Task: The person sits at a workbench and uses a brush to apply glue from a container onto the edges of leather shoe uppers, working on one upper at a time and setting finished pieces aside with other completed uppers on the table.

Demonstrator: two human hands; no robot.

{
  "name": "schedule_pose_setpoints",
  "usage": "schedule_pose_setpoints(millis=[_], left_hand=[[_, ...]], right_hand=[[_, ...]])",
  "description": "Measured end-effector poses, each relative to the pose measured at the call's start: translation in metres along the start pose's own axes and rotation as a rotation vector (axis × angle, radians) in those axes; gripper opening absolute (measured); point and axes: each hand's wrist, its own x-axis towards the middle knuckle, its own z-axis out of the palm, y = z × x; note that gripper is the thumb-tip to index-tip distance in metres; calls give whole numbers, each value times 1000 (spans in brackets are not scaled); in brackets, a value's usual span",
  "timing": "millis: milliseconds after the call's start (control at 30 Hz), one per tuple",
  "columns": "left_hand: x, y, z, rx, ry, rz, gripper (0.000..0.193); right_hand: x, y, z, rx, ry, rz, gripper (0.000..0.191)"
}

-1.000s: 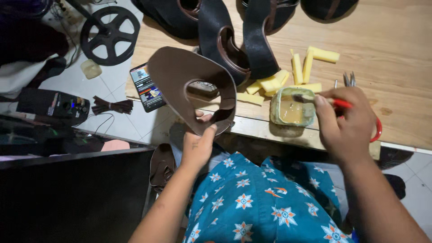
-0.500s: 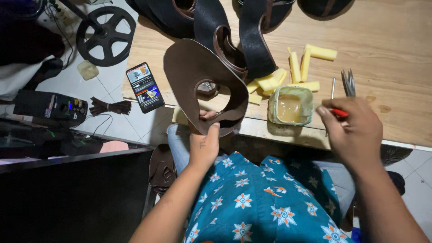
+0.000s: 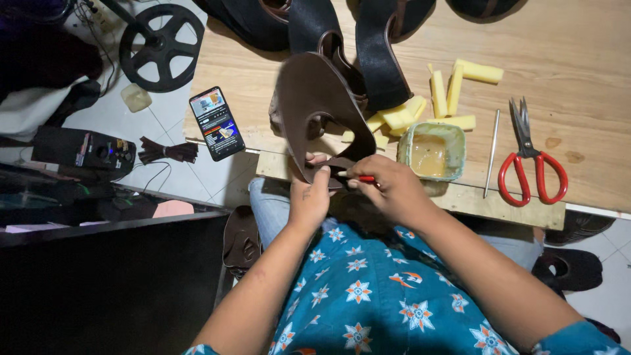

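My left hand point(image 3: 310, 194) grips the lower edge of a dark brown leather piece point(image 3: 314, 98) with a cut-out hole, held upright over the table's near edge. My right hand point(image 3: 393, 187) holds a small red-handled brush point(image 3: 360, 177), its tip touching the leather's lower edge beside my left thumb. A greenish square tub of yellowish glue point(image 3: 431, 150) sits just right of both hands on the wooden table point(image 3: 565, 72).
Yellow foam strips point(image 3: 453, 82) lie behind the tub. Red-handled scissors point(image 3: 531, 161) and a thin metal rod point(image 3: 491, 151) lie at the right. A phone point(image 3: 216, 122) rests on the table's left corner. Dark leather straps point(image 3: 374, 49) sit at the back. A black spool point(image 3: 161, 46) lies on the floor.
My right hand moved left from the glue tub to the leather, bringing the brush to its lower edge. The leather piece turned more edge-on and dropped slightly.
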Motion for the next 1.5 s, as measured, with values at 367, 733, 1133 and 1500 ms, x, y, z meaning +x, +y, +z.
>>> schedule_pose_setpoints(millis=[367,733,1133,1500], left_hand=[[10,-16,-18,57,6,-148,25],[9,2,-11,499,88,252,32],[18,43,6,848,76,306,40],[23,22,-4,745,57,403,35]], right_hand=[[-3,7,-22,219,-93,324,16],[-15,6,-24,188,-65,286,14],[-12,2,2,-68,-75,-105,20],[-13,16,2,67,-46,-94,18]])
